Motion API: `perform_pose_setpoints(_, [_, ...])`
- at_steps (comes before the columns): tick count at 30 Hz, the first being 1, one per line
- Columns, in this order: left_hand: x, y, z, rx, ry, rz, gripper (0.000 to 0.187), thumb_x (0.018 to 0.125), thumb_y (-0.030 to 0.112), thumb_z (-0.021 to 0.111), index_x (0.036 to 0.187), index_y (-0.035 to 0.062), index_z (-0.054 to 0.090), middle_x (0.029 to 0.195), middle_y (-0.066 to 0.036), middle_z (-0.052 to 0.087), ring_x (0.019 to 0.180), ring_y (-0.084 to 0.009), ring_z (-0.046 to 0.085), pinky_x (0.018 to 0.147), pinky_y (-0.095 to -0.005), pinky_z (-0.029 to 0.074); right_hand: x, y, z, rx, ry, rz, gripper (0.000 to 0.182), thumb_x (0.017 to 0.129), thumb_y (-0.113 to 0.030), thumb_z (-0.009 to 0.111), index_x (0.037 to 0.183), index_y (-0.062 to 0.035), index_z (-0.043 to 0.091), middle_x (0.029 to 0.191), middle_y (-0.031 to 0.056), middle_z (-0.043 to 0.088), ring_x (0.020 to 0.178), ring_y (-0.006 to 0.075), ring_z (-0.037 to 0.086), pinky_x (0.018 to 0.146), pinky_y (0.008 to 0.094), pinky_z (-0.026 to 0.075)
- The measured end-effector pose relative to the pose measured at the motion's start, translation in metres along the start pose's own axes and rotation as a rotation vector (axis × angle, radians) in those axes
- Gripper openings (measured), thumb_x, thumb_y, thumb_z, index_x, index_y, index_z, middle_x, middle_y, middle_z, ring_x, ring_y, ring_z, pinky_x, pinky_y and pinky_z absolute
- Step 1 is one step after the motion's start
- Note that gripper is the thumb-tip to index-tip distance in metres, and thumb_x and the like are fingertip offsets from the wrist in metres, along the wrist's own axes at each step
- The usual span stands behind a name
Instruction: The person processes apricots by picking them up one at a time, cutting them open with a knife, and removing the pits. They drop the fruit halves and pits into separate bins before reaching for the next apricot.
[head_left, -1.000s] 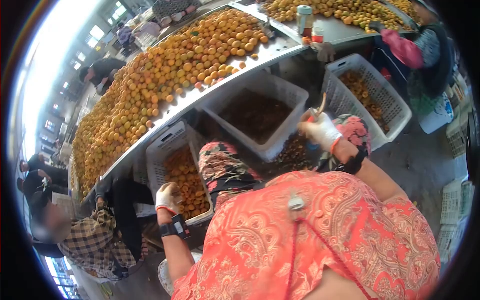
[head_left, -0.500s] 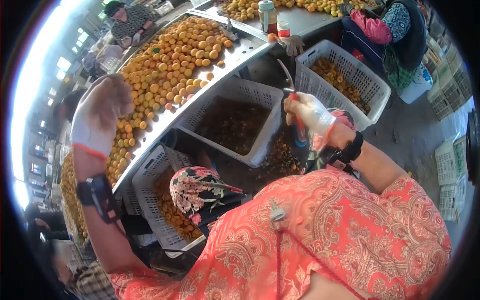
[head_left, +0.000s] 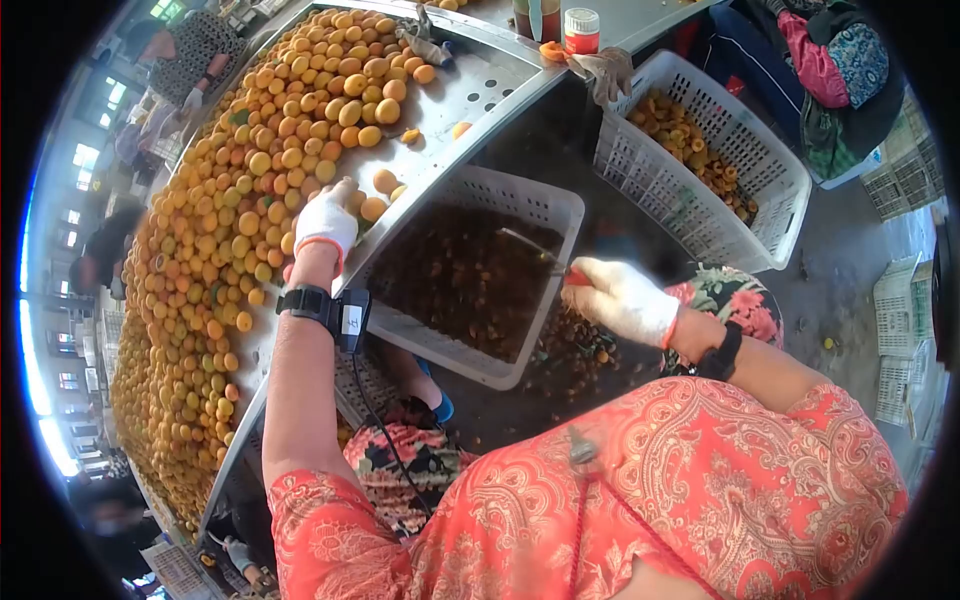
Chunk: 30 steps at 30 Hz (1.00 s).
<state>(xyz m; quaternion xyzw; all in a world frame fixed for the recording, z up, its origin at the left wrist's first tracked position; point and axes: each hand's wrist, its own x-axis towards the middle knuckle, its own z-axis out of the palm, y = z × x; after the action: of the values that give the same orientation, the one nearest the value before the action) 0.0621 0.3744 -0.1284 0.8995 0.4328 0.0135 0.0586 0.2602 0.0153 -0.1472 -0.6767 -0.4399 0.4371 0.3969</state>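
My left hand (head_left: 328, 218), in a white glove with bare fingertips, reaches into the apricots (head_left: 262, 162) near the metal table's front edge. Its fingers stretch forward over the fruit, and their undersides are hidden. Loose apricots (head_left: 373, 209) lie just right of the fingertips. My right hand (head_left: 622, 300), also gloved, is closed round the red handle of a curved knife (head_left: 530, 245). The blade is blurred and points left over a white crate (head_left: 575, 215) with dark, wet-looking scraps in it.
A second white crate (head_left: 690, 225) holds cut orange fruit pieces. On the table (head_left: 480, 75) are a red jar (head_left: 581, 32) and a grey glove (head_left: 605, 72). Scraps (head_left: 575, 365) litter the floor by my knees. Co-workers (head_left: 190, 60) sit around the table.
My left hand has come down and right from its raised position to the apricots. My right hand has lowered, swinging the knife blade from upright to pointing left over the crate. The view has shifted.
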Motion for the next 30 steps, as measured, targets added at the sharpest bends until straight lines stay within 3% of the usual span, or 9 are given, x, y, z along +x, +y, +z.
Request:
perform_pose_setpoints(2, [0.006,0.005,0.000,0.083,-0.054,-0.020,0.045,0.083,0.006,0.056,0.125,0.0186,0.062,0.122,-0.012,0.066,0.117,-0.0340,0.059,0.098,-0.0409,0.048,0.001,-0.012,-0.003,-0.104,-0.005,-0.031,0.031,0.094,-0.028,0.060,0.108,-0.0009,0.059,0.091,0.0246,0.067,0.093,0.0420,0.065,0.079,0.0429,0.050])
perform_pose_setpoints(6, [0.003,0.014,-0.012,0.005,-0.079,-0.083,0.037,0.081,0.017,0.063,0.118,0.0183,0.066,0.118,-0.014,0.067,0.114,-0.0340,0.060,0.098,-0.0408,0.048,0.001,-0.011,0.000,-0.196,-0.028,-0.101,0.029,0.093,-0.029,0.062,0.102,-0.0020,0.058,0.088,0.0239,0.066,0.089,0.0427,0.065,0.075,0.0456,0.050])
perform_pose_setpoints(9, [-0.021,0.014,-0.023,-0.553,0.072,-0.155,0.045,0.070,0.000,0.062,0.114,0.0079,0.065,0.106,-0.013,0.068,0.091,-0.0257,0.068,0.078,-0.0337,0.054,-0.001,-0.012,0.001,-0.215,-0.029,-0.154,0.028,0.092,-0.029,0.063,0.101,-0.0025,0.058,0.088,0.0240,0.066,0.089,0.0426,0.065,0.074,0.0456,0.050])
perform_pose_setpoints(10, [-0.038,0.026,-0.032,-1.045,0.088,-0.220,0.049,0.066,-0.008,0.058,0.114,0.0024,0.062,0.099,-0.011,0.065,0.077,-0.0206,0.064,0.066,-0.0283,0.053,-0.003,-0.015,0.000,-0.210,-0.014,-0.183,0.027,0.092,-0.028,0.063,0.100,-0.0028,0.058,0.087,0.0241,0.066,0.089,0.0428,0.065,0.073,0.0457,0.050])
perform_pose_setpoints(13, [-0.114,0.074,-0.067,-1.708,0.097,-0.071,0.058,0.072,-0.012,0.054,0.129,-0.0005,0.054,0.111,-0.017,0.061,0.084,-0.0197,0.061,0.066,-0.0255,0.048,-0.011,-0.024,-0.001,-0.119,-0.008,-0.207,0.021,0.092,-0.022,0.060,0.099,-0.0027,0.057,0.079,0.0180,0.064,0.077,0.0328,0.066,0.070,0.0392,0.050])
perform_pose_setpoints(16, [-0.175,0.109,-0.076,-1.935,0.027,0.055,0.065,0.075,-0.009,0.060,0.139,0.0004,0.050,0.114,-0.020,0.060,0.088,-0.0211,0.061,0.071,-0.0280,0.051,-0.026,-0.038,-0.001,0.189,-0.059,-0.037,0.015,0.094,-0.017,0.056,0.098,-0.0031,0.058,0.077,0.0039,0.060,0.073,0.0128,0.057,0.067,0.0325,0.048])
perform_pose_setpoints(22, [-0.257,0.162,-0.096,-1.934,0.039,0.089,0.057,0.081,0.003,0.071,0.135,0.0024,0.052,0.101,-0.014,0.066,0.068,-0.0145,0.063,0.054,-0.0224,0.048,-0.070,-0.072,0.002,0.259,-0.068,-0.343,0.019,0.098,-0.022,0.058,0.098,-0.0029,0.057,0.076,0.0023,0.058,0.074,0.0103,0.056,0.067,0.0293,0.047])
perform_pose_setpoints(26, [-0.284,0.180,-0.107,-1.891,0.059,-0.005,0.046,0.081,0.006,0.076,0.123,0.0027,0.058,0.093,-0.009,0.065,0.060,-0.0105,0.056,0.048,-0.0203,0.041,-0.117,-0.117,0.005,-0.021,-0.019,-0.500,0.027,0.099,-0.028,0.060,0.098,-0.0010,0.055,0.076,0.0168,0.063,0.072,0.0250,0.065,0.065,0.0362,0.050])
perform_pose_setpoints(30, [-0.296,0.184,-0.110,-1.905,0.042,0.086,0.047,0.080,0.006,0.076,0.123,0.0011,0.057,0.093,-0.010,0.065,0.062,-0.0114,0.058,0.049,-0.0205,0.043,-0.131,-0.121,0.014,-0.092,0.009,-0.595,0.028,0.099,-0.029,0.059,0.095,-0.0012,0.055,0.072,0.0188,0.063,0.069,0.0327,0.066,0.061,0.0391,0.049])
